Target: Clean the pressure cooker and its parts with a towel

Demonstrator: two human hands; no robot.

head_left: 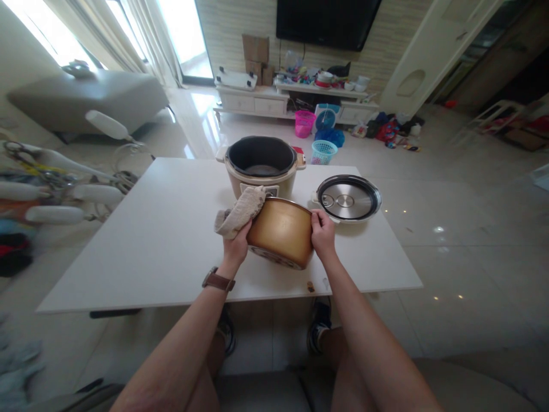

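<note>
A gold-brown inner pot [281, 229] is held tilted above the white table [171, 229], its underside turned partly toward me. My left hand [237, 243] grips its left side and also has a light cloth [242, 213] in it, lying against the pot's rim. On the pot's right edge, my right hand [322, 232] is closed. Just behind stands the rice cooker body [261, 163], uncovered, with a dark inside. Its detached lid [346, 199] lies to the right, metal inner side up.
Two small objects, one of them brown [310, 286], lie near the table's front edge. Beyond the table stand a blue basket [325, 150], a pink basket [304, 123] and a cluttered TV cabinet [253, 104]. A white-armed frame [98, 194] is at the left.
</note>
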